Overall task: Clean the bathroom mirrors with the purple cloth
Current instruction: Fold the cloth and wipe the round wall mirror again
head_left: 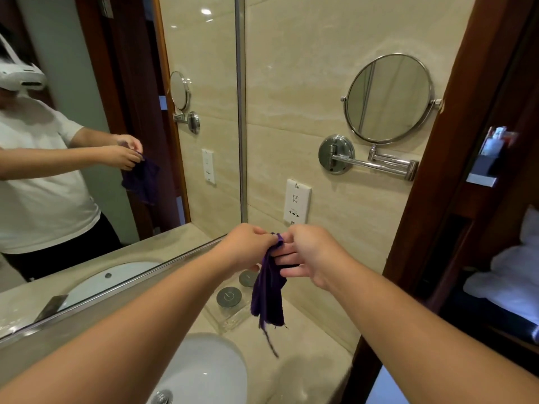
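Fingers (287,253) of the left hand (248,246) and right hand (312,258) pinch the purple cloth (269,295) by its top above the counter (315,360). The cloth's long axis hangs vertical, with frayed threads pointing down toward the sink (204,374).

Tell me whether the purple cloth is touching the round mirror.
No, the left hand and right hand hold the purple cloth well apart from the round mirror.
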Demonstrator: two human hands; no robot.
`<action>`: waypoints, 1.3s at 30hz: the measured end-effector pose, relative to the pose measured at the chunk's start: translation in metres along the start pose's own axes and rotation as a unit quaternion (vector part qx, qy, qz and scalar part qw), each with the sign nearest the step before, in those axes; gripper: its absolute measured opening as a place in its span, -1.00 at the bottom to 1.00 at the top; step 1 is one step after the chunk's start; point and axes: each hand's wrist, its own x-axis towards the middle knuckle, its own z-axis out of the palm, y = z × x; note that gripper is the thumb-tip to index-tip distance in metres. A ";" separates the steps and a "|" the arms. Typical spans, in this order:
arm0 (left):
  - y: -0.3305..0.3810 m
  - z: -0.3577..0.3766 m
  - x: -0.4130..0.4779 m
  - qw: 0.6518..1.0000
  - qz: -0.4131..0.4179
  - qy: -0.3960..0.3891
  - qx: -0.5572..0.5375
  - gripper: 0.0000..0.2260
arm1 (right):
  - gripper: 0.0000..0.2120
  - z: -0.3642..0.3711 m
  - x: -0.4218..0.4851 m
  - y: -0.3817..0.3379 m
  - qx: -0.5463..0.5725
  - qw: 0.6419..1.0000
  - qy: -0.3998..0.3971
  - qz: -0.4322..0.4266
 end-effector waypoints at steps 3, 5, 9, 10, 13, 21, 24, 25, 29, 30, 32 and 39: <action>0.003 -0.011 -0.006 0.999 0.033 -0.026 -0.002 -0.73 | -0.69 0.003 -0.013 -0.011 -0.079 0.995 -0.047 -0.031; 0.003 -0.017 -0.009 0.997 0.064 -0.045 0.004 -0.71 | -0.62 0.000 -0.015 -0.012 -0.148 0.983 -0.019 -0.103; 0.006 -0.031 -0.014 0.993 0.104 -0.050 0.017 -0.85 | -0.70 -0.023 -0.012 -0.002 -0.113 0.960 0.098 -0.236; 0.009 -0.034 -0.017 0.993 0.108 -0.055 0.014 -0.81 | -0.64 -0.030 -0.009 0.004 -0.092 0.963 0.098 -0.233; 0.020 -0.039 -0.023 0.991 0.117 -0.057 -0.016 -0.73 | -0.13 -0.040 -0.003 0.027 -0.024 0.989 -0.056 -0.132; 0.013 -0.057 -0.023 0.988 -0.001 -0.074 -0.138 -0.54 | -0.64 -0.050 -0.007 0.030 0.160 0.968 -0.162 -0.104; 0.012 -0.063 -0.023 0.982 0.007 -0.089 -0.165 -0.55 | -0.53 -0.036 -0.019 0.033 0.118 0.958 -0.212 -0.155; 0.013 -0.065 -0.023 0.981 0.016 -0.097 -0.165 -0.56 | -0.53 -0.028 -0.020 0.038 0.070 0.963 -0.194 -0.175; 0.015 -0.078 -0.022 0.981 0.028 -0.090 -0.168 -0.62 | -0.71 -0.019 -0.023 0.032 0.111 0.967 -0.060 -0.221; 0.014 -0.083 -0.021 0.977 0.027 -0.089 -0.190 -0.63 | -0.67 -0.022 -0.024 0.022 0.142 0.962 -0.064 -0.222; 0.009 -0.087 -0.020 0.962 0.023 -0.095 -0.256 -0.65 | -0.58 -0.026 -0.028 0.001 0.173 0.955 -0.084 -0.224; -0.033 0.005 -0.021 0.740 0.006 -0.158 -0.653 -0.31 | -0.85 -0.001 -0.023 -0.055 0.219 0.960 -0.057 -0.167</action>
